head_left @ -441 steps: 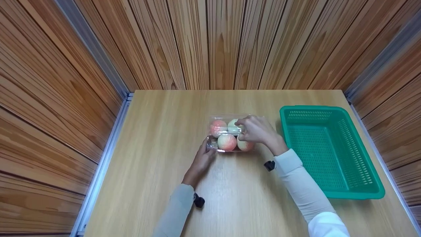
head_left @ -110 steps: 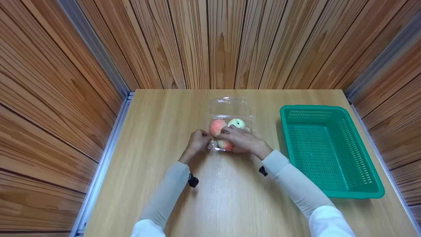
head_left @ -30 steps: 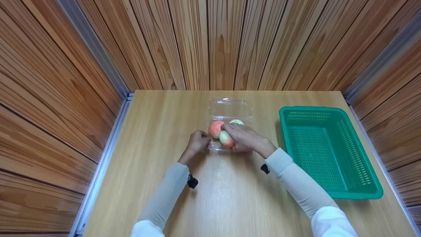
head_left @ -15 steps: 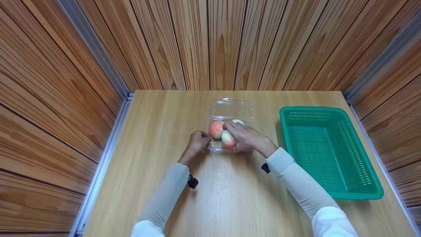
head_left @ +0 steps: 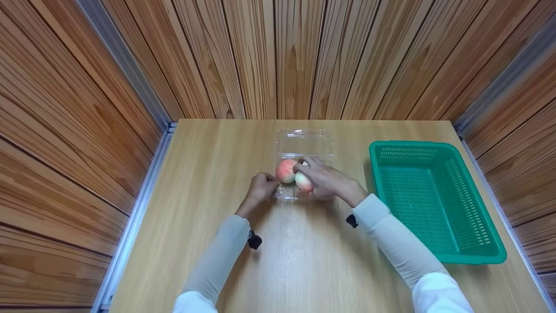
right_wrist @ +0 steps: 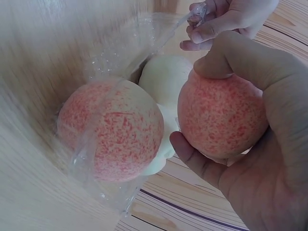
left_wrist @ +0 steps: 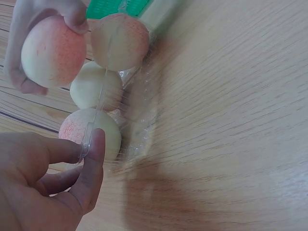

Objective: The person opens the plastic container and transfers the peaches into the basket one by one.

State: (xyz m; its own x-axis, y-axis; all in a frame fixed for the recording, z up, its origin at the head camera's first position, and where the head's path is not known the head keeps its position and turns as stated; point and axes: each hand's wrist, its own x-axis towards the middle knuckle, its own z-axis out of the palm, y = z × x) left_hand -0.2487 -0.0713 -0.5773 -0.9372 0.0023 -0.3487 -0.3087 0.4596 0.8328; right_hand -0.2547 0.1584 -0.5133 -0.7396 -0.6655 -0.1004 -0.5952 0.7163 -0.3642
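At the left side of the box (head_left: pixel 285 193), the left hand (head_left: pixel 262 186) pinches its thin edge between thumb and finger; excess pressure could buckle or crack the plastic. Above the box's near right part, the right hand (head_left: pixel 323 179), partly spread, grips one peach (head_left: pixel 304 182); a slack hold could drop it onto the three other peaches (left_wrist: pixel 96 86) inside the box. Behind the box, its folded-back lid (head_left: pixel 305 142) could swing forward if the edge is tugged.
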